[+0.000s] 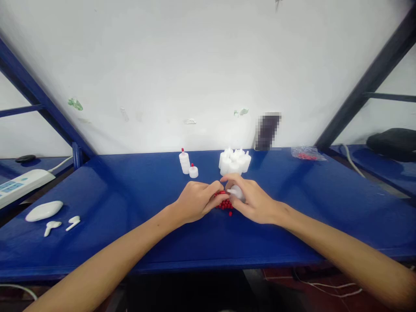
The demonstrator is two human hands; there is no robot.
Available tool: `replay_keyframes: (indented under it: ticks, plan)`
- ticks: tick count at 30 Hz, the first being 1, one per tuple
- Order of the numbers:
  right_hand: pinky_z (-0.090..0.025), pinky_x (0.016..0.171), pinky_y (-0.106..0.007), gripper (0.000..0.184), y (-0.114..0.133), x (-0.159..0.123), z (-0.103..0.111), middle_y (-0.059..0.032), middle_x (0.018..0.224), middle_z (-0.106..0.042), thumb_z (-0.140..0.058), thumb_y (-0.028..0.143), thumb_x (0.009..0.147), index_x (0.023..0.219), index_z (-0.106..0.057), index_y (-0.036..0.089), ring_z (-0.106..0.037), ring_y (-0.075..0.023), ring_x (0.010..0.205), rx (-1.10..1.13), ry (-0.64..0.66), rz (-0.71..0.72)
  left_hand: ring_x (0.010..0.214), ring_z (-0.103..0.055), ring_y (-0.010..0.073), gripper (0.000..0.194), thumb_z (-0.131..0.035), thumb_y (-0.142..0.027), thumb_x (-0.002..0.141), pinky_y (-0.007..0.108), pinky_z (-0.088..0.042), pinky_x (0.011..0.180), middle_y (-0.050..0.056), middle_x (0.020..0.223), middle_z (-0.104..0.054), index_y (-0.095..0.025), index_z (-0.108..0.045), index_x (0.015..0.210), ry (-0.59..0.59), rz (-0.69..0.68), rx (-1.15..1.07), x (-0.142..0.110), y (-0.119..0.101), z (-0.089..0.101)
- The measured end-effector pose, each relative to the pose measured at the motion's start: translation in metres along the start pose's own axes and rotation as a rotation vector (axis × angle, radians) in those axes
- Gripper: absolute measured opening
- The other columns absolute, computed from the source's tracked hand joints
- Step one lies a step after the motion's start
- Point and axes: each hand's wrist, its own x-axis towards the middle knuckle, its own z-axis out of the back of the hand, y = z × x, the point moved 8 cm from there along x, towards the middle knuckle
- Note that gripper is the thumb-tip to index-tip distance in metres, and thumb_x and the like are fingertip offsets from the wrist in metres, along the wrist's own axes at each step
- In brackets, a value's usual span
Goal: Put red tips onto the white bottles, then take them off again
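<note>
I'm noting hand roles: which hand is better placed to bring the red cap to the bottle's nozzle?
Probably the left hand: it pinches a red cap beside the nozzle, while the right hand holds the bottle, nozzle pointing toward that cap.

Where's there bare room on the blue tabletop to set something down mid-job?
Left: blue tabletop between the two white earbuds and the red-tipped white plastic bottles. Right: the stretch between the right hand and the clear plastic bag of red pieces. Crowded: the middle, with the left hand, a pile of small red caps and the clustered white plastic bottles.
</note>
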Motion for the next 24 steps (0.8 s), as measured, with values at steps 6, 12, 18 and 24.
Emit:
replay_keyframes:
  ticks: [6,12,18,24]
  plan:
    - [-0.041,0.059,-0.026,0.040,0.008,-0.001,-0.008,0.0030,0.079,-0.063,-0.046,0.014,0.087,0.125,-0.039,0.022,-0.054,-0.0133,0.059,0.051,0.099,-0.005,0.051,-0.057,0.0091,0.024,-0.043,-0.034,0.102,0.021,-0.035,0.051,-0.003,0.066,-0.065,-0.017,-0.053,0.090,-0.016,-0.080,0.079,-0.001,-0.007,-0.003]
    - [-0.038,0.061,-0.028,0.043,0.016,0.000,-0.006,0.0019,0.080,-0.059,-0.052,0.018,0.079,0.122,-0.044,0.020,-0.049,-0.0148,0.063,-0.015,0.149,0.034,0.048,-0.056,0.0091,0.032,-0.041,-0.038,0.102,0.023,-0.036,0.051,-0.003,0.060,-0.062,-0.017,-0.057,0.085,-0.083,-0.185,0.192,-0.002,-0.018,0.001]
    - [-0.032,0.058,-0.028,0.030,0.015,0.000,0.001,-0.0018,0.074,-0.049,-0.046,0.039,0.092,0.069,-0.045,0.019,-0.042,-0.0129,0.061,-0.079,0.016,0.073,0.047,-0.053,0.0078,0.030,-0.041,-0.035,0.102,0.023,-0.037,0.051,-0.004,0.059,-0.062,-0.016,-0.058,0.086,-0.139,-0.161,0.214,-0.001,-0.019,0.008]
    - [-0.026,0.053,-0.026,0.031,0.015,-0.001,-0.010,0.0021,0.061,-0.046,-0.050,0.037,0.089,0.065,-0.042,0.018,-0.037,-0.0099,0.053,-0.126,0.084,0.059,0.048,-0.053,0.0091,0.029,-0.039,-0.030,0.103,0.025,-0.034,0.049,-0.003,0.059,-0.061,-0.016,-0.057,0.086,-0.127,-0.241,0.213,-0.002,-0.031,0.002]
